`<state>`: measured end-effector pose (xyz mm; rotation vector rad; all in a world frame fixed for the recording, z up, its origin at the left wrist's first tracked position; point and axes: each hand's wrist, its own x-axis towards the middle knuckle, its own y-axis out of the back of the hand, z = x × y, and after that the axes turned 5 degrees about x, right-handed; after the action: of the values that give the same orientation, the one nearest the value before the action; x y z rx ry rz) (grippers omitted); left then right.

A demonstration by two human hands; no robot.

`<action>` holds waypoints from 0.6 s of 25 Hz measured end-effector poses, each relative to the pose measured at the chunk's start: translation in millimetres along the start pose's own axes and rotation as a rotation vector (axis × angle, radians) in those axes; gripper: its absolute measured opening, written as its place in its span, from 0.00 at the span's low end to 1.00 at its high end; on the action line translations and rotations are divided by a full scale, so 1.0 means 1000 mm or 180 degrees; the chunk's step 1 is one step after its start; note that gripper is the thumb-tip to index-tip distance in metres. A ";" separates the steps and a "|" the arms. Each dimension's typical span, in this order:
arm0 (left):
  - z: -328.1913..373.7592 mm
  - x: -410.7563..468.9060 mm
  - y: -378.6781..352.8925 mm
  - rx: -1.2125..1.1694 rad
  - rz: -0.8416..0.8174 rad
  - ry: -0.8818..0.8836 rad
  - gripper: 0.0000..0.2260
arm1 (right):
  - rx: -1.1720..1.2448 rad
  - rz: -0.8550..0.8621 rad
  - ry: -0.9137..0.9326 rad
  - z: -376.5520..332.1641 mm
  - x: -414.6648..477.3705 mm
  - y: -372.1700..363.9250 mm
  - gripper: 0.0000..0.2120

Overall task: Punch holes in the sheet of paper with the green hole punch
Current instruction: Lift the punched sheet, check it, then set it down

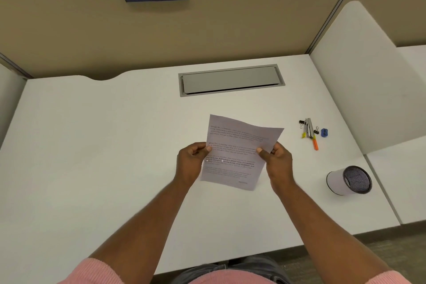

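Two hands hold one sheet of paper (pixel 235 145) over the tabletop (pixel 92 145): left hand (pixel 190 160) pinching its left edge, right hand (pixel 276 159) its right; fingertips hidden behind, print unreadably blurred.

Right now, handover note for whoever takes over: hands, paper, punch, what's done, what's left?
Left hand pinches the left edge of the sheet of paper; right hand pinches the right edge. The sheet is held over the desk, print up.
Green hole punch: not in view. On the right are only small stationery and a tipped mesh cup.
Done: sheet in hand; no holes visible.
Left: find the punch, punch the sheet.
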<state>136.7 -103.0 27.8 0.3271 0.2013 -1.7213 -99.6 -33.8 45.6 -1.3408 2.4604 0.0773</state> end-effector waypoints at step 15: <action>0.007 -0.036 0.000 0.0160 0.0052 -0.0394 0.08 | -0.0063 -0.0263 0.0396 -0.020 -0.017 0.006 0.13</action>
<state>141.5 -72.2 46.6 0.2572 0.0650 -1.7263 -101.2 -20.6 68.9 -1.4962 2.5074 -0.0020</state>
